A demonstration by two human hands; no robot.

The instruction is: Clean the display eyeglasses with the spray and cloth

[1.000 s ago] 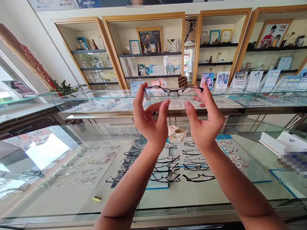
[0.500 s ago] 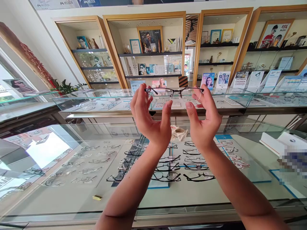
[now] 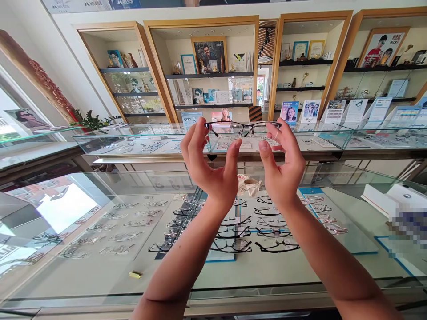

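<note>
I hold a pair of thin black-framed glasses (image 3: 245, 129) up in front of me, level, above the glass counter. My left hand (image 3: 208, 164) pinches its left end between fingertips, thumb raised below the lens. My right hand (image 3: 282, 164) grips the right end the same way. Both arms reach up from the bottom of the view. A crumpled beige cloth (image 3: 247, 184) lies on the counter just behind my wrists.
The glass display counter (image 3: 100, 266) below holds several rows of spectacle frames (image 3: 233, 231). A small yellow object (image 3: 135, 274) lies on the glass at the front left. White boxes (image 3: 387, 198) sit at right. A second glass counter (image 3: 333, 142) and wall shelves stand behind.
The glasses have tilted from facing me to lying flatter, and my hands have drawn slightly closer together. The grip at both ends is unchanged.
</note>
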